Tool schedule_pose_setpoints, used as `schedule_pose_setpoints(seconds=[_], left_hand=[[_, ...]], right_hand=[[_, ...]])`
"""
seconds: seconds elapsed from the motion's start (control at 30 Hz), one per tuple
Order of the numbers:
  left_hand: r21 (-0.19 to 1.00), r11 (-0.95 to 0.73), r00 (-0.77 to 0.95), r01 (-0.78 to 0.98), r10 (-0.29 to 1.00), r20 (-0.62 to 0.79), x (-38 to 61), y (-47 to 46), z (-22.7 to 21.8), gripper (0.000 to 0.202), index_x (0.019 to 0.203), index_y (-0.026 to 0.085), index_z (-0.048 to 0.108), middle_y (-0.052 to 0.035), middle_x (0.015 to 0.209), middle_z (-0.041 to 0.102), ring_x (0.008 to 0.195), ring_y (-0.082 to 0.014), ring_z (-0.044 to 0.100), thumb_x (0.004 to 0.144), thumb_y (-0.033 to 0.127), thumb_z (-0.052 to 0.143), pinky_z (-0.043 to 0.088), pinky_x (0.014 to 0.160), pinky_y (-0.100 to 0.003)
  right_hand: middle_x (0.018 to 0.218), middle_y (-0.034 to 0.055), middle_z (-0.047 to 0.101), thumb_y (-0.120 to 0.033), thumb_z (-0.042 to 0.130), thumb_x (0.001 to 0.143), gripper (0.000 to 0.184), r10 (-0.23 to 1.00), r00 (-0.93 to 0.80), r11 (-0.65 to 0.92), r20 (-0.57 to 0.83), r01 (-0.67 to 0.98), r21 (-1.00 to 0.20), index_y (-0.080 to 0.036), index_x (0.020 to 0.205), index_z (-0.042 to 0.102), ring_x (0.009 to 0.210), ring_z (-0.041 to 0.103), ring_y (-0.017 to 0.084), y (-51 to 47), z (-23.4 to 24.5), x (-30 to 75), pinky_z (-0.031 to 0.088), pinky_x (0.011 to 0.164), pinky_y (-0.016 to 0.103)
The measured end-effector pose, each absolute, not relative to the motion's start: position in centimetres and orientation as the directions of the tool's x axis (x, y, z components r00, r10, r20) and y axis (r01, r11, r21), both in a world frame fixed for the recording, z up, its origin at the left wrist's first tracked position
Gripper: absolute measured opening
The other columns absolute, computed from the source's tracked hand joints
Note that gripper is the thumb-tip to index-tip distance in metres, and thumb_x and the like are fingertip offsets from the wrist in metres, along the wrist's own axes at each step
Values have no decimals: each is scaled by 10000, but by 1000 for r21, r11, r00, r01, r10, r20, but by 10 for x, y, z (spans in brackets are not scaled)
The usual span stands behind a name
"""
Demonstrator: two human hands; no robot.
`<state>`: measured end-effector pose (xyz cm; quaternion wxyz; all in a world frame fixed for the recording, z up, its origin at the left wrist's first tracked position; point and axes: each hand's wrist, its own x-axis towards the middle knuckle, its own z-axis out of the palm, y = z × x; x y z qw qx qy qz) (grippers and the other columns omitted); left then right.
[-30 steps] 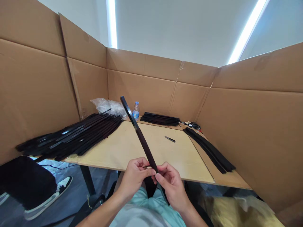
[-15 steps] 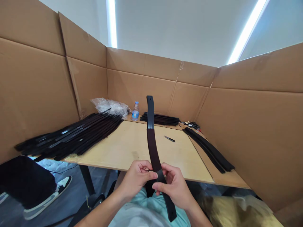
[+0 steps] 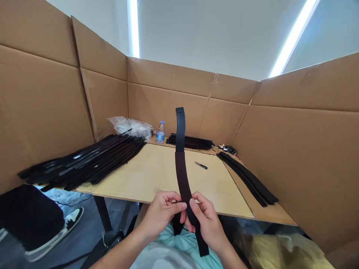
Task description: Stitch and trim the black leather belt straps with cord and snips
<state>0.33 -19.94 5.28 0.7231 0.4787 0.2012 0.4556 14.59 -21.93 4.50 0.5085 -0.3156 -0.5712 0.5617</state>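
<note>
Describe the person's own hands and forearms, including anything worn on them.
The left hand and right hand, each an ungloved grip, show no rings. Both forearms are uncovered in view, without sleeves, watch or bracelets. Pale teal and grey clothing shows below.

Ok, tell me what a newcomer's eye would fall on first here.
Probably the long curved strip in the middle of the view, held by the left hand and the right hand, its far end dark against the cardboard walls. Next would likely come the big pile of black strips on the left side of the table, then the blue-capped bottle near the back.
</note>
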Motion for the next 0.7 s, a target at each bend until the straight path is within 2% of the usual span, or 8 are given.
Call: schedule_pose_setpoints(seconds=[0.1,0.3,0.4,0.47,0.53,0.6,0.7], left_hand=[[881,104,487,-462,860,153,6,-203,53,233,672,137,563,-38,501,643,462,-223,637,737,312,703,523,541,-362],[909,39,432,-415,887,160,5,-207,54,271,646,172,492,-45,480,656,440,-221,637,747,327,689,473,479,-293],[934,16,468,-356,868,164,2,-208,56,290,675,172,492,-29,479,626,445,-218,623,765,393,658,461,473,-300],[958,-21,450,-286,880,153,2,-208,57,319,666,162,500,3,486,571,455,-159,567,732,412,687,412,473,-252],[972,-52,411,-227,900,144,4,-209,55,353,626,156,488,50,502,468,470,-84,440,677,402,736,323,476,-202],[978,-55,418,-199,898,136,8,-209,52,384,597,157,464,76,525,366,497,-61,314,653,408,748,246,479,-195],[985,-23,462,-170,881,100,16,-211,44,396,602,165,450,79,547,325,530,-71,265,661,438,730,215,498,-213]], right_hand=[[554,-21,594,-498,513,912,358,938,-241,205,248,-190,-960,-178,776,428,379,432,45,-220,45,142,325,378,144],[523,-37,567,-520,493,913,389,951,-206,196,229,-170,-966,-190,735,391,361,416,46,-224,43,139,301,361,139],[535,-23,591,-540,476,912,382,944,-279,129,174,-172,-977,-193,762,422,372,474,78,-224,43,143,350,366,162],[611,0,627,-539,531,883,367,943,-277,141,184,-167,-976,-182,802,496,484,560,109,-222,45,147,440,454,193],[762,26,662,-524,627,825,358,953,-160,228,256,-174,-958,-175,891,587,682,616,136,-217,49,150,503,645,229],[846,32,664,-515,702,762,393,955,-1,288,295,-213,-934,-180,957,637,783,610,148,-210,53,153,494,757,241],[730,12,638,-488,760,704,366,970,121,238,209,-335,-911,-164,847,665,644,571,126,-200,57,155,482,616,214]])
